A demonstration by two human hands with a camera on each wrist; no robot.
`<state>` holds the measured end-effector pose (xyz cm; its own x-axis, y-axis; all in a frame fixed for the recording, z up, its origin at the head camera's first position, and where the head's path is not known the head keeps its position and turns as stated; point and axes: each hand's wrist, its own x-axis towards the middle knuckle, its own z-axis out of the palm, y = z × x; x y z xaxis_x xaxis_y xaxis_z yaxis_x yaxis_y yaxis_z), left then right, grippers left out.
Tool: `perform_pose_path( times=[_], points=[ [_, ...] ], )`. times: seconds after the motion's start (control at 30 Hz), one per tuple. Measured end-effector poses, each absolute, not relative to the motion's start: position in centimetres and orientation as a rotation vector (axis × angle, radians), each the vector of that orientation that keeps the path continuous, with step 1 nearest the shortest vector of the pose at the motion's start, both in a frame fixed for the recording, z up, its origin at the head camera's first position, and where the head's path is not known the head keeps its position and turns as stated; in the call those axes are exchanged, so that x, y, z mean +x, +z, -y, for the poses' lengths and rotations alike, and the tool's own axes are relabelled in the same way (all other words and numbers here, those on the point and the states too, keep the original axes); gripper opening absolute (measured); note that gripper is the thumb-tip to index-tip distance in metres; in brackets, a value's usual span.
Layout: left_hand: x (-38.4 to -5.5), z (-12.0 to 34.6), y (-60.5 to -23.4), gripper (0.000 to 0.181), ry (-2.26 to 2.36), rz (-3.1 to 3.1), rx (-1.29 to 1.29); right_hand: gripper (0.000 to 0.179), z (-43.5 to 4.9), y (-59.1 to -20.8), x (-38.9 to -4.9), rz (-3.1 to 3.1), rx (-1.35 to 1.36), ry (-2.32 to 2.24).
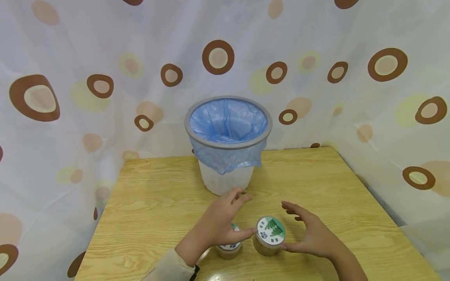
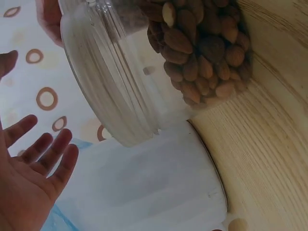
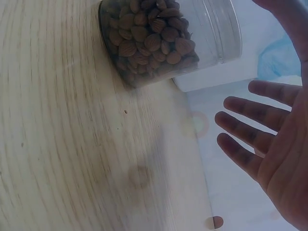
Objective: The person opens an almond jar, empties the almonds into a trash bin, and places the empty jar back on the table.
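A clear plastic jar of almonds (image 1: 270, 235) with a white and green printed lid stands upright between the two hands. My left hand (image 1: 222, 222) is on its left side, fingers spread and the thumb tip at the lid's edge. My right hand (image 1: 313, 235) is on the right, its thumb near the jar's side and its fingers apart from it. Both wrist views show the almonds (image 2: 202, 57) through the wall and the fingers of each hand (image 3: 274, 130) away from the jar. A second lidded jar (image 1: 229, 249) stands partly hidden beneath my left hand.
Behind the jars stands a white waste bin (image 1: 225, 179) with a grey rim and a blue liner bag (image 1: 228, 121). Everything is on a wooden table (image 1: 158, 203). A patterned curtain (image 1: 140, 50) hangs round the table's back and sides.
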<state>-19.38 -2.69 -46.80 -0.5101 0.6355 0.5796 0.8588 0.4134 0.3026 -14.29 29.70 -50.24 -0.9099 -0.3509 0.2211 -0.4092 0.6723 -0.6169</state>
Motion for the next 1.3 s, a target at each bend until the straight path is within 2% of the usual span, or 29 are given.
perform_pose_path(
  times=[1.3],
  points=[
    [-18.6,0.6,-48.0,0.075,-0.665,2.493,-1.469,0.110,-28.2,-50.8,-14.1,2.967,0.565,1.077]
  ],
)
